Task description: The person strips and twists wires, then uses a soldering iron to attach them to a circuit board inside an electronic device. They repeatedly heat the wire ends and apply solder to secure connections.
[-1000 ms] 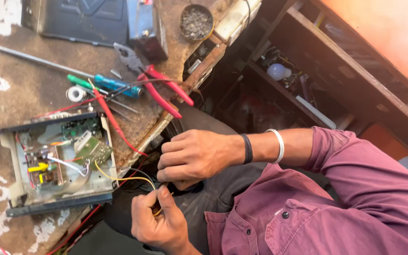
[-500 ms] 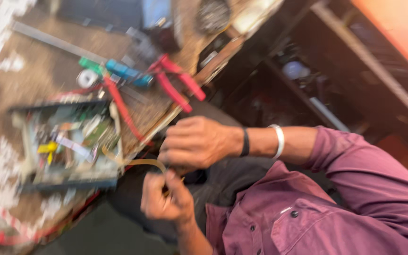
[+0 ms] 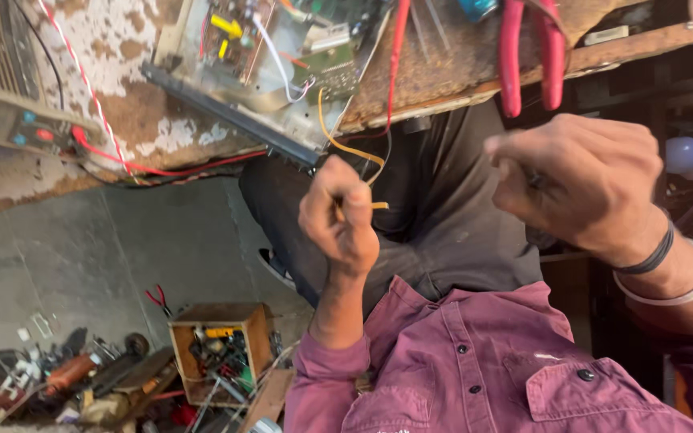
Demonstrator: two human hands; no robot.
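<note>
While right hand (image 3: 583, 180) hovers apart — left hand (image 3: 338, 212) apparently pinches yellow wire (image 3: 346, 148)

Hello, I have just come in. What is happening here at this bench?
A person in a maroon shirt sits at a worn workbench. One hand pinches a yellow wire that runs up to an opened electronic unit lying at the bench edge. The other hand, with wristbands, is closed in a fist beside it; what it holds cannot be seen. Red-handled pliers lie on the bench above. A wooden box of parts stands on the floor.
</note>
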